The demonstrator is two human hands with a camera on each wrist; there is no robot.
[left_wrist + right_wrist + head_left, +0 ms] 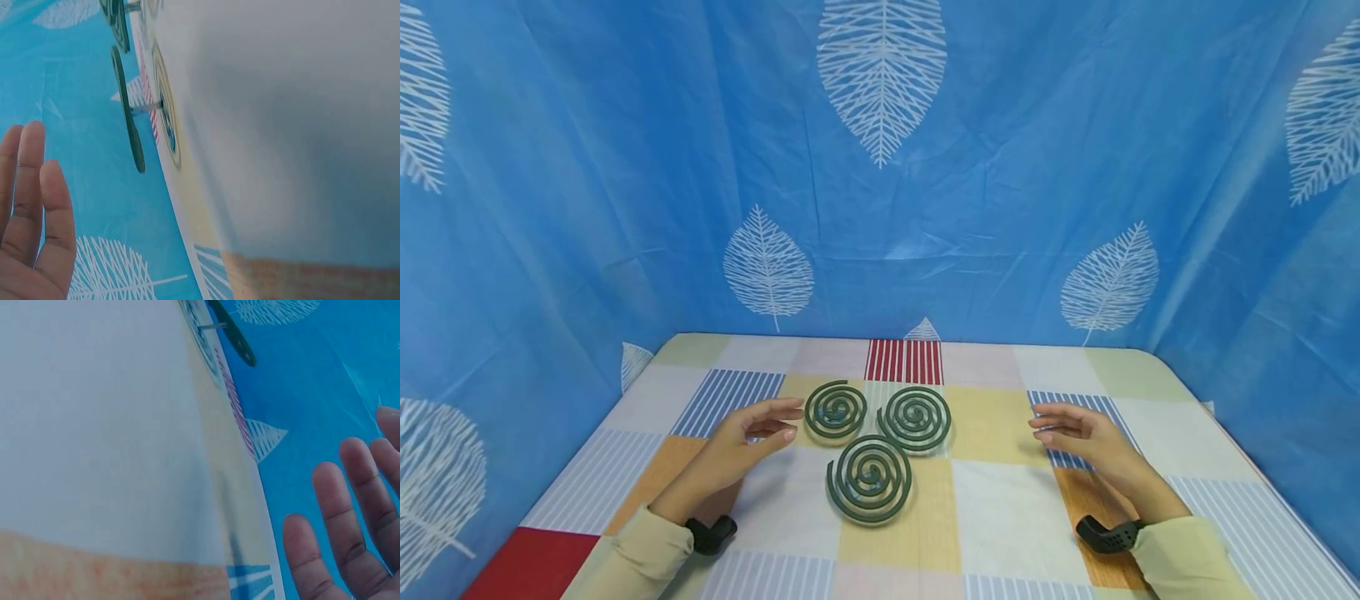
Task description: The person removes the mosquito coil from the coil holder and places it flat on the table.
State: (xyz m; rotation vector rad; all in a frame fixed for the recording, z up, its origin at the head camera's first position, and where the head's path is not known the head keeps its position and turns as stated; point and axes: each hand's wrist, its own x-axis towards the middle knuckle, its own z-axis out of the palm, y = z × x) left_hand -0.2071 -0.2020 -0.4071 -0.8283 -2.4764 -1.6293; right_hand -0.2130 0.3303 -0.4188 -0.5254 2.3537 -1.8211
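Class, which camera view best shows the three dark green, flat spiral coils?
The head view: it looks down on all three dark green, flat spiral coils, showing their windings. The left wrist view shows one nearly edge-on, at least one more cut off above. The right wrist view shows just part of one, at the top.

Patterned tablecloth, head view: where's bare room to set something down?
Free: tablecloth between the green coils and the right hand; a narrow strip behind the coils, before the blue curtain. Crowded: the coil cluster, its back-left coil near the left hand.
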